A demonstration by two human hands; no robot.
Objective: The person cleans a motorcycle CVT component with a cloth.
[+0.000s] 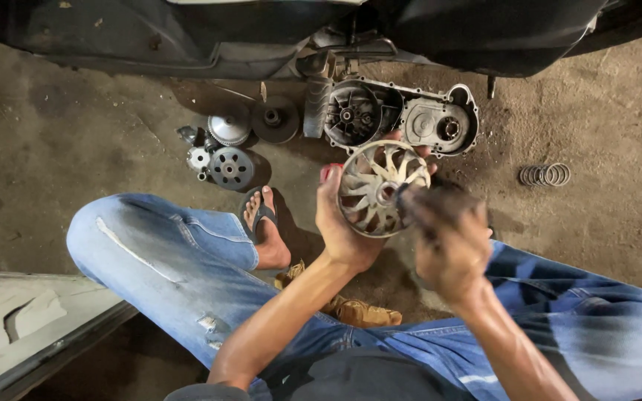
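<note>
I am sitting on the concrete floor [76,141] with my jeans-clad legs spread, and I am holding a finned metal pulley disc [380,189] up in front of me, just near of the open engine case [399,115] that is hanging under the scooter body [261,33] at the far side. The case is the only thing here acting as a container: its left chamber is showing a dark round fan housing, its right chamber a flat grey cover with a small round hub.

The disc is round, dull silver, with curved blades running out from a centre hub; its face is looking grimy and worn. My left hand [339,223] is cradling it from the left, fingers wrapping round the rim, a red-painted thumbnail showing at the top. My right hand [451,238] is blurring with motion at the disc's right edge, closing on something dark that I cannot make out.

Far left on the floor, several other round parts are lying together: a toothed pulley face [229,128], a dark clutch bell [275,119], and a drilled clutch plate [232,168]. Well apart to the right, a coil spring [545,174] is lying on its side. My sandalled foot [265,230] is resting near the plates, and a crumpled brown rag [354,308] is lying under my left forearm.
</note>
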